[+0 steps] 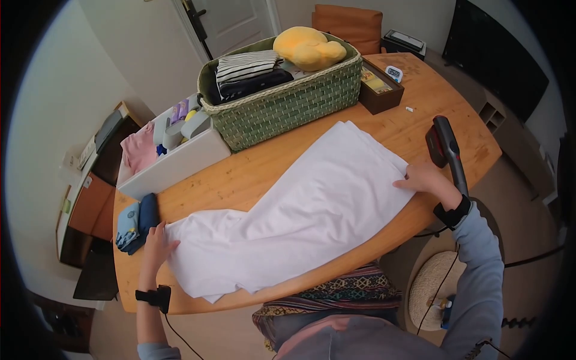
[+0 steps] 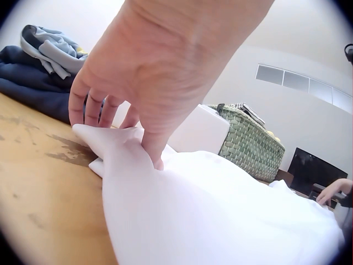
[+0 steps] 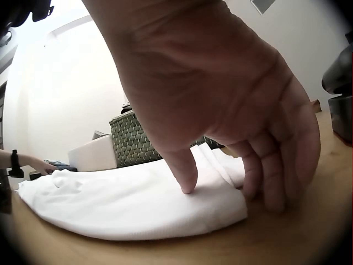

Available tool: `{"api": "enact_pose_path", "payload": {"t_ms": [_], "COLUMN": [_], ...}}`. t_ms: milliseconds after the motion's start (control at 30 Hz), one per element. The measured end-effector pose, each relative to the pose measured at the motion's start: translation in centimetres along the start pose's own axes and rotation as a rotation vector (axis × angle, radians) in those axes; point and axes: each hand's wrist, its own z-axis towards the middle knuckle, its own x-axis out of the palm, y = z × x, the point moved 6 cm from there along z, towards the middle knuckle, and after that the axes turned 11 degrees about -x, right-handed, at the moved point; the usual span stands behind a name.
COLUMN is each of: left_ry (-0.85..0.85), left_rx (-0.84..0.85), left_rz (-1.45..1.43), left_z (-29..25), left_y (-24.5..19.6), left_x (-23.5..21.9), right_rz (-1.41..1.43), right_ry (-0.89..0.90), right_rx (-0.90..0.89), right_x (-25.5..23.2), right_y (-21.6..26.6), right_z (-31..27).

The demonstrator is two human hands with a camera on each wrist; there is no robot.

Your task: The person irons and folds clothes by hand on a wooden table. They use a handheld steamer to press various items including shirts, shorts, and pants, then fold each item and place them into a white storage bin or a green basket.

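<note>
A white folded cloth [image 1: 312, 204] lies across the wooden table, wrinkled in the middle, with layered edges at its right end. At its left end, my left hand [image 1: 157, 246] pinches the edge; in the left wrist view the thumb [image 2: 154, 149] is on top and the fingers are at the lifted border. On the opposite end rests my right hand [image 1: 427, 180]. The right wrist view shows its thumb [image 3: 185, 174] pressing on the cloth, while the other fingers reach past the edge to the tabletop.
Folded blue clothes [image 1: 138, 223] sit beside the left hand. Behind the cloth stand a white bin [image 1: 180, 171] and a green woven basket [image 1: 288, 111], both filled. A brown box [image 1: 384, 99], a timer [image 1: 394, 73] and a dark handheld appliance [image 1: 447, 150] are at the right.
</note>
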Motion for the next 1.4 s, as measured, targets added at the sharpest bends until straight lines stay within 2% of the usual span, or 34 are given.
{"api": "enact_pose_path", "payload": {"t_ms": [67,200,267,333,400,433,500,600,633,667,733,800,833,867,900,933,1000,1033,1100,1133,1200,1333,1400], "left_ry": [-0.006,0.098,0.141,0.171,0.217,0.265,0.261,0.275,0.294,0.294,0.453,0.458,0.470,0.473,0.432,0.388,0.417,0.447,0.451,0.458,0.469,0.499,0.537], "left_rx": [0.000,-0.076,-0.092,0.013,-0.048,-0.107,-0.131,-0.148,-0.146,-0.145,-0.172,-0.201,-0.227,-0.236,-0.207,-0.174,-0.135,-0.097,-0.063,-0.028,-0.002,0.030,-0.011], "left_rz": [0.001,-0.025,-0.030,0.000,-0.054,-0.114,-0.088,-0.045,-0.025,-0.027,0.054,0.057,0.063,0.066,0.033,-0.001,-0.109,-0.219,-0.173,-0.126,-0.076,0.043,0.060], "left_z": [0.2,0.0,0.0,0.2,0.0,-0.2,-0.7,-1.1,-1.3,-1.5,-2.3,-2.1,-2.3,-2.5,-2.2,-1.9,-1.6,-1.7,-1.9,-2.2,-2.1,-2.3,-3.0], "left_y": [-0.4,-2.2,-2.2,-2.0,-1.8,-1.4,-0.8,0.3,0.5,0.1,-0.4,0.5,0.9,1.0,0.5,-0.2,-1.0,-1.7,-3.3,-3.9,-3.8,-3.0,-3.1], "left_x": [-0.2,-1.3,-1.3,-1.1,-1.1,-0.9,-1.0,-1.1,-1.1,-1.6,-1.8,-1.6,-1.5,-1.4,-1.7,-2.0,-1.7,-1.6,-1.6,-1.6,-1.2,-0.7,-1.2], "right_rz": [0.071,0.221,0.627,0.943,0.939,0.942,1.089,1.038,0.915,0.803,0.477,0.383,0.384,0.461,0.539,0.543,0.362,0.362,0.396,0.398,0.599,0.810,0.693], "right_ry": [0.155,0.168,0.093,-0.014,-0.265,-0.265,-0.413,-0.360,-0.310,-0.308,0.006,-0.046,-0.042,-0.122,-0.203,-0.202,-0.264,-0.266,-0.322,-0.320,-0.266,-0.230,-0.170], "right_rx": [-0.148,-0.262,-0.240,-0.346,-0.436,-0.439,-0.453,-0.396,-0.286,-0.311,-0.225,-0.106,-0.114,-0.092,-0.066,-0.067,-0.148,-0.149,-0.098,-0.104,-0.146,-0.149,-0.376], "right_x": [0.7,1.9,0.4,-3.1,-7.6,-9.3,-12.6,-10.5,-8.3,-6.5,-0.9,0.7,0.8,0.6,0.3,0.1,-1.8,-1.8,-1.3,-1.6,-2.3,-3.1,-3.5], "right_y": [0.2,-0.1,0.7,2.6,3.7,4.3,4.2,0.6,-1.0,-1.4,-3.2,-3.6,-3.3,-3.2,-3.1,-2.5,-0.5,-0.3,-0.3,0.1,1.4,4.6,7.0], "right_z": [-0.3,0.1,0.2,-0.4,-1.5,-2.3,-3.5,-1.0,0.1,1.1,3.2,3.7,4.1,4.4,4.6,4.8,5.2,6.1,8.9,10.2,12.4,13.6,13.6]}}
